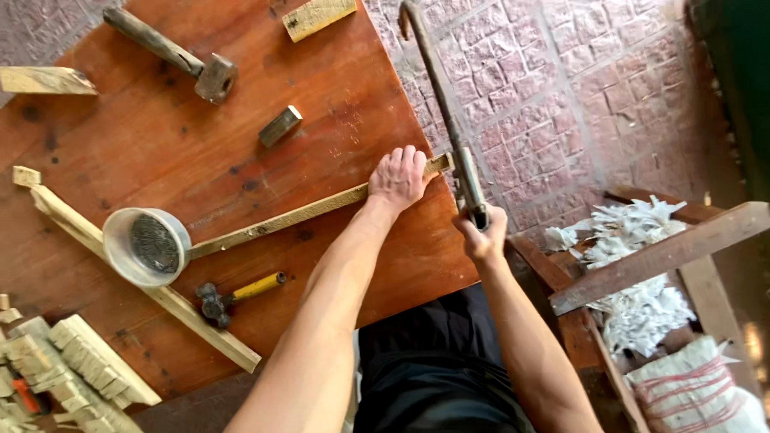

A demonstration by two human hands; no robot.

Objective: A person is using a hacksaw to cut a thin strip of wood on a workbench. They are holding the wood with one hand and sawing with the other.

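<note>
My left hand (pixel 397 178) presses flat on a long thin wooden strip (pixel 281 218) that lies across the brown wooden table (pixel 176 152), its end jutting over the table's right edge. My right hand (pixel 483 235) grips the handle of a hacksaw (pixel 446 112), whose dark frame stretches away over the brick floor. The saw meets the strip's overhanging end just right of my left hand.
On the table lie a large hammer (pixel 180 58), a small metal block (pixel 280 126), a white bowl of nails (pixel 147 246), a yellow-handled hammer (pixel 237 293), wooden slats (pixel 144 287) and stacked wood pieces (pixel 72 365). A wooden crate with white scraps (pixel 634 265) stands at right.
</note>
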